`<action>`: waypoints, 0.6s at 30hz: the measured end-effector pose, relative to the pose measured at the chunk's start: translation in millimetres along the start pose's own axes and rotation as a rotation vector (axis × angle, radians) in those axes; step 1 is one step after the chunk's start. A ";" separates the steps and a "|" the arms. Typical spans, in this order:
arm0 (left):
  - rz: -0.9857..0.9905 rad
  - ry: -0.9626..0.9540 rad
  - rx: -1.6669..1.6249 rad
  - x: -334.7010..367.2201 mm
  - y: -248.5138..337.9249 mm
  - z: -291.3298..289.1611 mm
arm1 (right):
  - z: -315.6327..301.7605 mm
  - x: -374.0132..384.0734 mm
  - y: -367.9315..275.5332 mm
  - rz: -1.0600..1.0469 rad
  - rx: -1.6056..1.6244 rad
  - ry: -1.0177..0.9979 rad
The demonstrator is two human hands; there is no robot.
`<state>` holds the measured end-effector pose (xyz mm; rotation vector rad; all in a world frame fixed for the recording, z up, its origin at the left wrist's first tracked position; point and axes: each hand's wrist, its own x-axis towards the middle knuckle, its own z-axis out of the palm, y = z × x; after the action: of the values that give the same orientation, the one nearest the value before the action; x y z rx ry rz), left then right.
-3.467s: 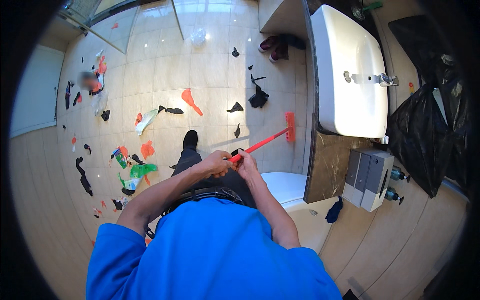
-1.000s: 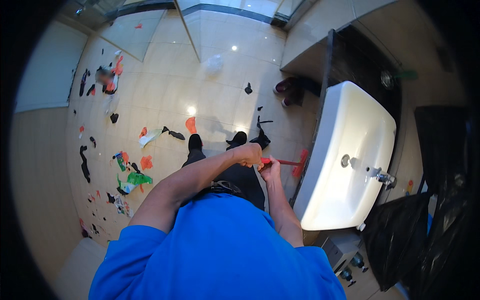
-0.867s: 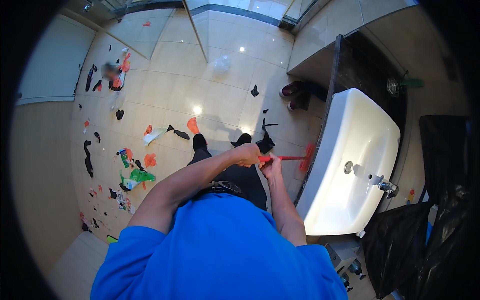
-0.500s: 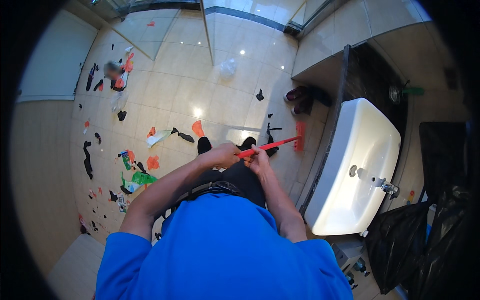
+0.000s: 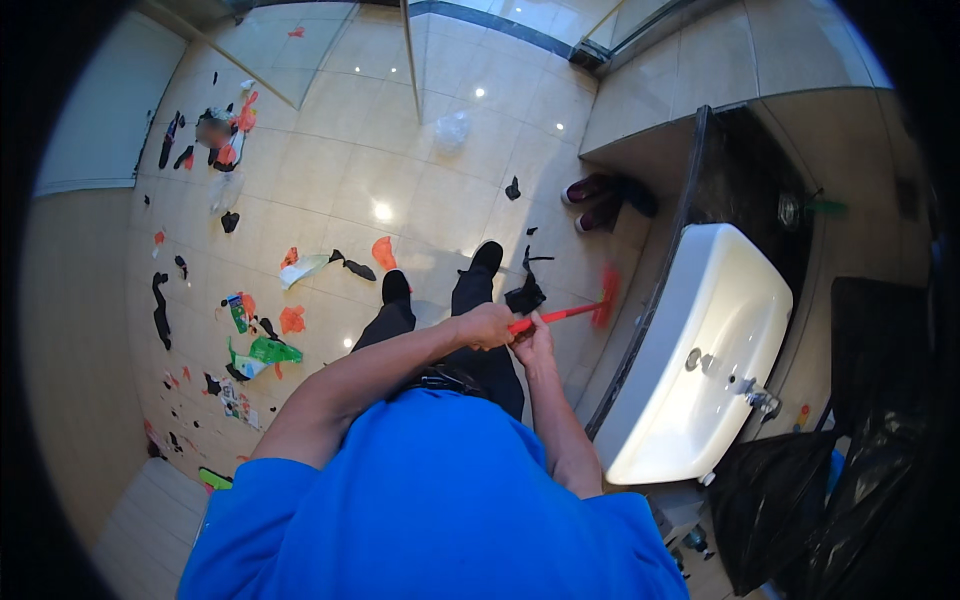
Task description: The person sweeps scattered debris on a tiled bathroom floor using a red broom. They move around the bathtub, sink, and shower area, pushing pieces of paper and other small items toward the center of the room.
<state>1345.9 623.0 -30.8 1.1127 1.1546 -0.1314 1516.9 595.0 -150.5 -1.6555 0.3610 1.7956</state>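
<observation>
A red broom [image 5: 560, 315] slants out to the right from my body. My left hand [image 5: 487, 326] is closed round the upper end of its handle. Just beside it, my right hand [image 5: 533, 343] grips the handle a little lower down. The broom's red head [image 5: 606, 297] rests near the base of the washbasin counter, blurred by motion. Left of the head, a crumpled black scrap [image 5: 525, 296] with thin straps lies on the tiles, close to my right shoe [image 5: 487, 256].
A white washbasin [image 5: 655, 400] stands at right, with dark shoes [image 5: 592, 188] beyond it and black plastic bags [image 5: 770, 490] below. Litter covers the floor at left, including an orange bag [image 5: 384, 252] and a green bag [image 5: 268, 353]. A glass panel [image 5: 412, 60] rises ahead.
My right foot has stepped forward. Both hands and the broom have moved slightly right and nearer to me in view; the broom head has swung a little right. Both hands keep their hold.
</observation>
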 end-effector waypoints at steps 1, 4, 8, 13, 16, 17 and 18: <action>-0.003 -0.008 0.012 11.9 5.6 0.5 | -4.1 1.0 -13.6 0.009 -0.034 0.031; 0.007 -0.008 -0.005 31.8 29.4 -13.0 | -3.6 13.9 -47.3 0.027 -0.046 0.007; 0.050 0.106 0.032 59.0 47.4 -38.3 | 18.5 31.4 -83.6 0.000 -0.038 -0.027; -0.006 0.091 -0.054 71.6 66.6 -74.9 | 60.0 49.5 -121.8 0.017 -0.073 -0.038; -0.067 0.127 -0.082 66.9 75.8 -90.8 | 80.7 45.3 -133.3 -0.004 -0.138 -0.035; -0.067 0.146 -0.075 68.4 74.7 -94.5 | 86.3 46.6 -134.6 -0.005 -0.147 -0.037; -0.046 0.144 -0.059 69.0 73.2 -98.3 | 91.1 47.3 -135.1 -0.006 -0.152 -0.037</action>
<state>1356.5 763.3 -35.2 1.0567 1.3053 -0.0529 1531.7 764.1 -150.5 -1.7215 0.2069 1.8868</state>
